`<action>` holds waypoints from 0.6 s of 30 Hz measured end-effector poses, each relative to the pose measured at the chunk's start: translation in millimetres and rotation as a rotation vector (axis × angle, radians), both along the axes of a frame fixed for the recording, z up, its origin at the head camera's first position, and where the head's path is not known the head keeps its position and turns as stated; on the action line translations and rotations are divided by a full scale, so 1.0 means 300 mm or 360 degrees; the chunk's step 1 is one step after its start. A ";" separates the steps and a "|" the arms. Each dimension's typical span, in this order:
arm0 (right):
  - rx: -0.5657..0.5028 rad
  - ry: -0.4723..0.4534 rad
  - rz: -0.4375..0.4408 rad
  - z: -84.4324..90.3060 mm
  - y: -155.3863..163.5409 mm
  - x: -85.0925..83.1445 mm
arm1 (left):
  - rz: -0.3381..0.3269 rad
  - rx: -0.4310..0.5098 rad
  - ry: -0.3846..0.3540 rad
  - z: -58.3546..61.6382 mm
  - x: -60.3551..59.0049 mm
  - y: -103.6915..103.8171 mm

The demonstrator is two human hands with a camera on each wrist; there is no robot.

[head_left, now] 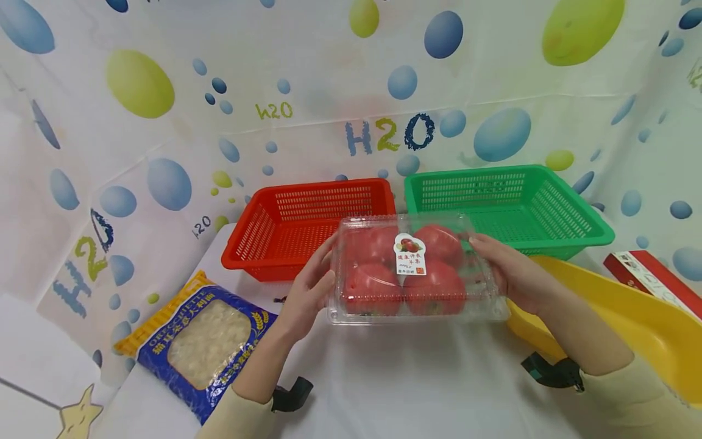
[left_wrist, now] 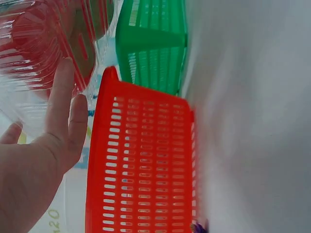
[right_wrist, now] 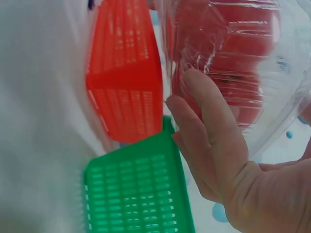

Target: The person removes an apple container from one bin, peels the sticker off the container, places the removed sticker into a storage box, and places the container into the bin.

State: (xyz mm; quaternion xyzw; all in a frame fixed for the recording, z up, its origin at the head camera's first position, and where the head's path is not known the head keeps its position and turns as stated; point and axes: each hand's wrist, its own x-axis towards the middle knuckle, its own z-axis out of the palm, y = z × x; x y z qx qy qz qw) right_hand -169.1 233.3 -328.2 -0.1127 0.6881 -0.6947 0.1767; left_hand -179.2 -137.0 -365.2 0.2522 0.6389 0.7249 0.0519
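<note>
A clear plastic box of red apples, with a white label on its lid, is held up over the table by both hands. My left hand grips its left end. In the left wrist view, that hand's fingers lie against the ribbed underside. My right hand holds the opposite end, thumb on top. The right wrist view shows its fingers spread under the box. Behind the box stand a red basket and a green basket, both partly covered by it.
A blue and yellow bag of orecchiette pasta lies at the left, beside my left forearm. At the right, a yellow bin sits partly behind my right forearm. A red and white box is beyond it. A patterned sheet hangs behind.
</note>
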 end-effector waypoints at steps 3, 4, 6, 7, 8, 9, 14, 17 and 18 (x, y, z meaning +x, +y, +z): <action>0.0013 -0.0028 -0.0009 -0.014 -0.005 0.029 | 0.0018 -0.0040 0.0013 -0.019 0.032 -0.012; 0.0015 -0.0042 -0.0010 -0.018 -0.005 0.038 | 0.0019 -0.0062 0.0014 -0.027 0.042 -0.017; 0.0016 -0.0075 -0.0012 -0.028 -0.004 0.054 | 0.0008 -0.0109 0.0010 -0.043 0.055 -0.026; 0.0022 -0.0089 -0.0017 -0.033 -0.004 0.060 | -0.0009 -0.0126 0.0002 -0.049 0.060 -0.031; 0.0014 -0.0107 -0.0020 -0.038 -0.003 0.066 | -0.0020 -0.0146 -0.0009 -0.055 0.064 -0.035; 0.0017 -0.0127 -0.0030 -0.045 -0.003 0.071 | -0.0033 -0.0157 -0.0015 -0.060 0.068 -0.038; 0.0042 -0.0192 -0.0081 -0.081 -0.006 0.085 | -0.0081 -0.0178 -0.0034 -0.085 0.075 -0.049; 0.0097 -0.0221 -0.0110 -0.099 -0.016 0.087 | -0.0094 -0.0192 -0.0041 -0.096 0.072 -0.057; 0.0115 -0.0232 -0.0120 -0.104 -0.020 0.086 | -0.0094 -0.0206 -0.0051 -0.099 0.069 -0.060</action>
